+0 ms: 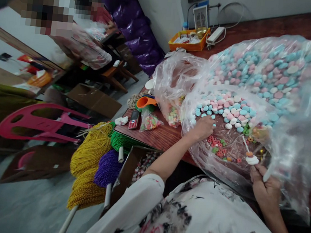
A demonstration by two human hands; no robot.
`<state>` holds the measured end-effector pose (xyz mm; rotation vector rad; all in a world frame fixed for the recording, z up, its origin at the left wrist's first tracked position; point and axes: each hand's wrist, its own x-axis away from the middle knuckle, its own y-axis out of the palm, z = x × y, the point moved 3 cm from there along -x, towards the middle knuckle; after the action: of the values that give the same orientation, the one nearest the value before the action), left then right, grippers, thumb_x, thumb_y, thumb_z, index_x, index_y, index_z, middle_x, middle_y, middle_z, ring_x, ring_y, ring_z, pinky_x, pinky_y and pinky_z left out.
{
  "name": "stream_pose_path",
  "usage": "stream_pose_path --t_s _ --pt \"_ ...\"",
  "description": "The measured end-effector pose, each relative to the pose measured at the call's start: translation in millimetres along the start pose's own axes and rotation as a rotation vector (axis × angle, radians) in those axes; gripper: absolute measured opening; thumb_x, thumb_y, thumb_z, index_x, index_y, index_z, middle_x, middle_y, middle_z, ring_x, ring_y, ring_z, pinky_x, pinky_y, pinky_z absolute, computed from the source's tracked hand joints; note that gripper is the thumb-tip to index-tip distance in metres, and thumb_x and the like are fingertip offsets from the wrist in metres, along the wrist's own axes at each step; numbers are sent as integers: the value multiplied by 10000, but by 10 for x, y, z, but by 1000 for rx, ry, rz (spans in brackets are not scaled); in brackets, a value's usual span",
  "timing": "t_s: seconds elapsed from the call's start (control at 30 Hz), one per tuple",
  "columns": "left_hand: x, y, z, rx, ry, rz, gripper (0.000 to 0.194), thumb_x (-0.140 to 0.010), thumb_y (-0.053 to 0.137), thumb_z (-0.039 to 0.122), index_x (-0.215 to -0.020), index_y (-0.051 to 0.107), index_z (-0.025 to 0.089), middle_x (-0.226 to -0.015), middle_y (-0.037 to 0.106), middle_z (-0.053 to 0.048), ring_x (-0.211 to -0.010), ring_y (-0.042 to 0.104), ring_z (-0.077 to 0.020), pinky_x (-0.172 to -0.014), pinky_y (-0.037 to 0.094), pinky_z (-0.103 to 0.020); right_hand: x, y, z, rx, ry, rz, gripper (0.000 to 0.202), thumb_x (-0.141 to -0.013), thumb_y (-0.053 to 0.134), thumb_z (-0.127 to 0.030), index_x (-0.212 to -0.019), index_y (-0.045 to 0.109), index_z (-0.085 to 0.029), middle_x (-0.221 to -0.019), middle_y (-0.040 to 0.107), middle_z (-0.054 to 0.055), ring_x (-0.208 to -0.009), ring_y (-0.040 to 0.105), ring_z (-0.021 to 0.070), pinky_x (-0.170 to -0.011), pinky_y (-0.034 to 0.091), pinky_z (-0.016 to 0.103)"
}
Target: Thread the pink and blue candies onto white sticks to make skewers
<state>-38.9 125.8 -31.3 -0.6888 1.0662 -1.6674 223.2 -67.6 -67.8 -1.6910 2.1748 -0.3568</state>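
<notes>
My left hand (204, 129) is in the mouth of a clear plastic bag (258, 92), at the near edge of a heap of pink, blue and white rounded pieces (234, 109). Its fingers are bent, with a small pale piece at the tips; whether they grip it is hard to see. My right hand (266, 185) is closed on a thin white stick (245, 143) with an orange piece and white discs (251, 160) at its lower end. Small red and green rings (219, 146) lie between my hands on the plastic.
A red phone (134, 120), an orange scoop (144, 101) and small bags stand left on the wooden table (149, 135). Yellow cord bundles (90, 150) and a carton (123, 176) sit beside it. A pink chair (43, 121) and two people are farther left.
</notes>
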Motion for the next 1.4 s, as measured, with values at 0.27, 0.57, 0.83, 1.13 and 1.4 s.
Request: stream_pose_path --t_s 0.27,0.57,0.83,1.13,1.4 --pt "-336 -25 -242 208 -111 125 105 -823 710 161 -872 802 166 -869 768 -55 -818 664 -176 -843 502 -305 22 32 71 36 -3 -41 285 -935 628 -411 -929 778 -169 -652 671 8 -543 587 148 -514 464 250" --pt "2 83 -57 -77 92 9 233 -976 522 186 -919 747 161 -944 748 -87 -965 631 -205 -1021 426 -392 12 10 60 53 -36 -35 257 -944 621 -371 -944 778 -168 -652 677 6 -532 585 139 -508 452 238" --pt "230 11 -127 -136 37 139 181 -938 566 143 -1025 723 168 -1074 735 -116 -1076 639 -236 -998 479 -401 -29 14 -51 165 -214 10 255 -932 608 -338 -914 792 -163 -665 726 27 -529 639 167 -516 491 249" --pt "424 -106 69 1004 -166 242 159 -722 842 234 -857 794 164 -909 782 -47 -853 706 -159 -817 570 -298 -53 74 -233 206 -351 -37 180 -919 585 -221 -914 762 -187 -650 687 3 -536 623 162 -536 468 253" --pt "618 -95 553 1489 -211 271 330 -602 955 317 -871 811 190 -870 788 -20 -799 706 -111 -787 595 -239 -119 155 -543 226 -479 -73 260 -846 529 -106 -1004 721 -182 -757 737 28 -558 638 164 -573 487 268"
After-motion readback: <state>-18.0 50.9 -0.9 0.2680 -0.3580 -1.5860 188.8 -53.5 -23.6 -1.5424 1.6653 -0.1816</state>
